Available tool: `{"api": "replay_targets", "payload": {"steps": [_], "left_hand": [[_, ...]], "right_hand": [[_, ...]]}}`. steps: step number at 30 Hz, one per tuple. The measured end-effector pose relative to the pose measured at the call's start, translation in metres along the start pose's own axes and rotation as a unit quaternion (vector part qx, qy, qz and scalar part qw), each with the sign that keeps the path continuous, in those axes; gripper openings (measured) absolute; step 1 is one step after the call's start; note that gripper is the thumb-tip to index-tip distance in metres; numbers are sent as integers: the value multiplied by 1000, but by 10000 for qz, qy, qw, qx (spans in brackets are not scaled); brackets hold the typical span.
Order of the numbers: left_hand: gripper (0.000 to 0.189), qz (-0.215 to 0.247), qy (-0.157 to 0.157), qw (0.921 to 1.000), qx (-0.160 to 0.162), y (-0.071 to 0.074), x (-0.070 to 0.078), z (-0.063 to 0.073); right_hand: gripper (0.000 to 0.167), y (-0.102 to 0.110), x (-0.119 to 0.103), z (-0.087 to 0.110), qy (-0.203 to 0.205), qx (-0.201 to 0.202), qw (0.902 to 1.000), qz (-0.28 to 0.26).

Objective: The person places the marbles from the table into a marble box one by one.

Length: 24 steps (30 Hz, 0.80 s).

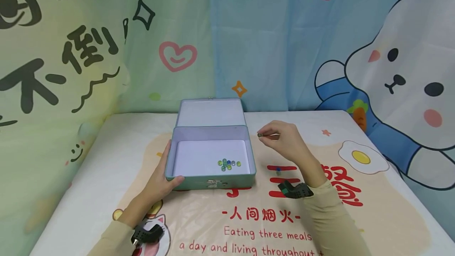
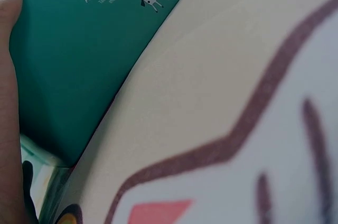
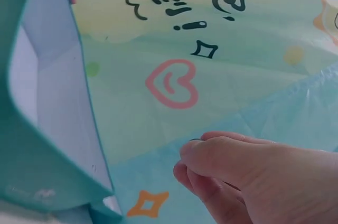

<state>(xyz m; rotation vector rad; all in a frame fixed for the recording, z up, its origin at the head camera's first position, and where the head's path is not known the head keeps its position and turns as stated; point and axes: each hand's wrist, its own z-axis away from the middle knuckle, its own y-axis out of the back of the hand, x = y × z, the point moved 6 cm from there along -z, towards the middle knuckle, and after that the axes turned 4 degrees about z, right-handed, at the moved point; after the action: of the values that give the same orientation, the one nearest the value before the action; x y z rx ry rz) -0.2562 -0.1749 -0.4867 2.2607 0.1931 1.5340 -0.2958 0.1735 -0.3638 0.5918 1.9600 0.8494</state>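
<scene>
A green hinged tin box [image 1: 213, 183] lies on the table with its lid [image 1: 211, 113] raised at the back. Several glass marbles [image 1: 224, 164], green, blue and clear, sit together on its white floor, toward the front right. My left hand [image 1: 164, 175] grips the box at its front left corner, thumb on the front edge and fingers along the side. To the right of the box, above the table, my right hand [image 1: 282, 139] pinches a small dark greenish marble [image 1: 260, 134] between thumb and fingertips. In the right wrist view the fingers mostly hide that marble.
A blue marble [image 1: 278, 170] lies on the printed tablecloth [image 1: 199, 216], right of the box and below my right hand. Behind the table hangs a cartoon-printed curtain [image 1: 256, 42]. Dark wrist straps [image 1: 296, 189] sit over both sleeves.
</scene>
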Motion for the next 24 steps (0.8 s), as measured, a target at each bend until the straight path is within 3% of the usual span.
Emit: {"api": "replay_targets", "payload": {"steps": [9,15,24], "left_hand": [[109,-39,-40,10000,10,0,2,0],[110,128,-1,9999,-37,-4,-2,2],[110,150,-3,9998,-95,-1,-1,0]], "right_hand": [[16,-5,-13,-16,-274,110,9984,-489],[16,-11,-13,-21,-485,233,9921,-1137],[16,-16,-9,-26,-595,244,9890,-1333]]}}
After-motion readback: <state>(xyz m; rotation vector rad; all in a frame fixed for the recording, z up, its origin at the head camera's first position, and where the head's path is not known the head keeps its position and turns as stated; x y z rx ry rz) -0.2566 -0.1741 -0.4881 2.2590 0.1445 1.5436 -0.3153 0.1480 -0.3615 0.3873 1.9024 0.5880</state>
